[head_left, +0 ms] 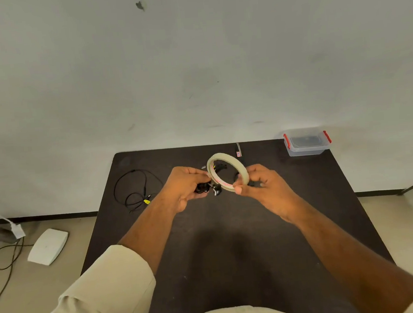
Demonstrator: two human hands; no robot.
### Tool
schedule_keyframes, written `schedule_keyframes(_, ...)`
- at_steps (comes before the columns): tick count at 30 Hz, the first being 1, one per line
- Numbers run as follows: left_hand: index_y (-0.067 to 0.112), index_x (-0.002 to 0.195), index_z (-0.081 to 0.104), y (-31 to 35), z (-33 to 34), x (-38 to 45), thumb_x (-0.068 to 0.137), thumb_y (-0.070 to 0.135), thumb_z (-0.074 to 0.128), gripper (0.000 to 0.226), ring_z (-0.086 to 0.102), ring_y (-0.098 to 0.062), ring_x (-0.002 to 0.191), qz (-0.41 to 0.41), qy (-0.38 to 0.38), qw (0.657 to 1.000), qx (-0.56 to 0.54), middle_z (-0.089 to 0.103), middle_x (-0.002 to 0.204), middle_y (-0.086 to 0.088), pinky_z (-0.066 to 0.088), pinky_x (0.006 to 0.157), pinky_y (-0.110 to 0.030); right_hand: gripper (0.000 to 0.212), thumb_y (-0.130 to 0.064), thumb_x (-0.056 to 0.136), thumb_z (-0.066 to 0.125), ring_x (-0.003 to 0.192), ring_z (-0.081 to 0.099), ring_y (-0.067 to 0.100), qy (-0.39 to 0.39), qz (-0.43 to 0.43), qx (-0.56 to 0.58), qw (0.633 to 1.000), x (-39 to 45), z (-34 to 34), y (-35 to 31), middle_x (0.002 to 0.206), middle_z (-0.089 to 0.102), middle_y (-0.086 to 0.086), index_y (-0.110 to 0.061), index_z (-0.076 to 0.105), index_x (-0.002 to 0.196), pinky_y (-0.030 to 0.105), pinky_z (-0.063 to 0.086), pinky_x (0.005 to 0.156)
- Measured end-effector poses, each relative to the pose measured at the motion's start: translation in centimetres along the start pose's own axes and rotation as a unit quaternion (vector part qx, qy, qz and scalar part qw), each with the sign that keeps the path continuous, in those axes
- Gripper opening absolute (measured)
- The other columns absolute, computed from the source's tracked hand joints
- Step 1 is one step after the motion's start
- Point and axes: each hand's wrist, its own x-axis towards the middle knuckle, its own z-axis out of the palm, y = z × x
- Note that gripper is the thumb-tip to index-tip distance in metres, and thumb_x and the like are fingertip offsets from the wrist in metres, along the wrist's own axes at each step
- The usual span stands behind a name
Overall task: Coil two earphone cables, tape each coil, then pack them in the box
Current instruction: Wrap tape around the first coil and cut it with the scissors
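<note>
My left hand (pixel 185 185) grips a bunched black earphone cable coil (pixel 204 188) above the middle of the dark table (pixel 233 241). My right hand (pixel 262 184) pinches the near rim of a cream tape roll (pixel 226 170), held upright right beside the coil. A second black earphone cable (pixel 134 190) lies loose and uncoiled on the table's left side, with a small yellow tag near its plug. The clear plastic box (pixel 306 142) with red clips stands at the table's far right corner, its lid on.
A small cutter or knife (pixel 238 150) lies at the table's far edge behind the tape. On the floor to the left lie a white flat device (pixel 48 246), a power adapter and cables (pixel 6 248). A plain wall rises behind the table.
</note>
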Motion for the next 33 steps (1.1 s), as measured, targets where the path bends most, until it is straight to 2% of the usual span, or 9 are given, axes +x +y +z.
schedule_keyframes(6,-0.004,0.109,0.068,0.3,-0.6,-0.5,0.088,0.002,0.063,0.023,0.072,-0.025,0.088,-0.020,-0.164,0.986,-0.019,0.073,0.099,-0.019,0.060,0.070,-0.036,0.021,-0.005,0.079,0.075,0.076,0.066,0.004,0.073,0.049,0.132,0.987,-0.5,-0.3,2.2,0.085,0.074,-0.002,-0.024,0.075,0.088,0.020,0.055,0.067)
schedule_keyframes(12,-0.003,0.121,0.058,0.4,-0.6,-0.9,0.084,-0.003,0.063,0.038,0.072,-0.026,0.085,0.003,-0.277,0.960,-0.040,0.071,0.101,-0.018,0.060,0.073,-0.043,0.027,0.000,0.077,0.076,0.077,0.068,0.008,0.107,0.036,0.156,0.981,-0.1,-0.2,3.9,0.083,0.075,-0.006,-0.023,0.073,0.091,0.022,0.057,0.069)
schedule_keyframes(16,-0.002,0.122,0.057,-0.1,-0.1,-0.9,0.084,-0.003,0.062,0.039,0.070,-0.027,0.089,-0.010,-0.298,0.951,-0.082,0.070,0.102,-0.018,0.059,0.077,-0.048,0.030,-0.001,0.077,0.076,0.089,0.070,0.012,0.119,0.040,0.161,0.979,0.1,0.7,4.7,0.093,0.076,-0.004,-0.022,0.070,0.099,0.020,0.056,0.072)
schedule_keyframes(18,0.005,0.112,0.065,-0.5,0.3,-0.9,0.086,0.002,0.062,0.026,0.070,-0.026,0.087,-0.013,-0.281,0.954,-0.101,0.070,0.095,-0.015,0.058,0.077,-0.051,0.036,0.000,0.077,0.076,0.098,0.068,0.015,0.110,0.043,0.139,0.983,0.2,0.7,4.8,0.105,0.072,0.001,-0.019,0.065,0.106,0.025,0.056,0.079)
schedule_keyframes(20,0.011,0.098,0.071,-0.7,0.8,-0.8,0.086,0.013,0.067,0.013,0.070,-0.022,0.078,0.001,-0.228,0.968,-0.102,0.069,0.084,-0.009,0.058,0.075,-0.052,0.047,-0.004,0.075,0.079,0.104,0.063,0.014,0.056,0.053,0.107,0.991,0.1,0.2,4.7,0.114,0.066,-0.002,-0.028,0.061,0.111,0.027,0.054,0.084)
schedule_keyframes(24,0.013,0.093,0.071,-1.2,1.4,-0.4,0.088,0.016,0.069,0.007,0.068,-0.020,0.070,0.058,-0.110,0.992,-0.009,0.071,0.077,-0.010,0.060,0.070,-0.046,0.034,-0.035,0.079,0.066,0.106,0.057,0.006,-0.081,0.062,0.118,0.988,-0.5,-1.7,3.9,0.117,0.065,-0.004,-0.033,0.067,0.113,0.022,0.040,0.091)
schedule_keyframes(27,0.013,0.096,0.067,-1.6,2.0,-0.3,0.092,0.013,0.064,0.005,0.066,-0.017,0.068,0.098,-0.072,0.991,0.059,0.072,0.075,-0.007,0.060,0.068,-0.040,0.019,-0.049,0.088,0.059,0.090,0.058,0.024,-0.068,0.068,0.022,0.995,0.3,-1.5,2.6,0.106,0.067,0.011,-0.039,0.073,0.098,0.029,0.038,0.082)
schedule_keyframes(30,0.012,0.099,0.063,-2.0,3.0,-0.3,0.095,0.010,0.058,0.006,0.064,-0.013,0.068,0.157,-0.069,0.977,0.128,0.070,0.077,-0.004,0.054,0.068,-0.034,0.030,-0.046,0.091,0.058,0.083,0.061,0.033,-0.078,0.052,-0.047,0.994,1.5,0.2,1.6,0.098,0.066,0.022,-0.020,0.073,0.092,0.040,0.048,0.076)
schedule_keyframes(33,0.018,0.095,0.061,-2.6,3.5,0.0,0.092,0.022,0.063,0.005,0.058,-0.004,0.062,0.193,-0.027,0.963,0.186,0.068,0.075,0.004,0.046,0.059,-0.020,0.032,-0.033,0.094,0.059,0.067,0.065,0.014,-0.042,0.050,-0.056,0.996,2.1,1.3,1.0,0.076,0.071,0.008,-0.006,0.070,0.082,0.027,0.048,0.067)
